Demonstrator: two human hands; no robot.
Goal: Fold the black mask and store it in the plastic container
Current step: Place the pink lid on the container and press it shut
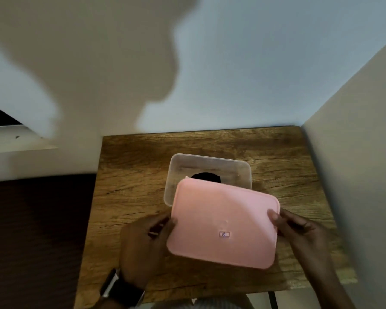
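Watch: the band on my left wrist (118, 286) sits closest to the lens, at the bottom edge of the view.
Left hand: my left hand (143, 244) pinches the left short edge of the pink lid (223, 224), thumb on top, fingers curled underneath.
Right hand: my right hand (299, 235) clamps the opposite short edge the same way, so the lid is carried between both hands.
Lid: it hangs tilted and a little skewed, its far edge over the near rim of the plastic container (209, 159), not seated on it.
Black mask: the black mask (206, 176) lies inside the container, a dark bundle showing just past the lid's far edge; how neatly it is folded I cannot tell.
Container: clear, open, resting on the wooden table (134, 175), its long axis running left to right.
Key relation: the container lies straight ahead of my hands and slightly left of the lid's centre; my left hand looks a touch nearer to it.
Next, as I judge it: push the lid forward, square its long side with the container's, then press down.
Risk: the skew could leave one corner unlatched.
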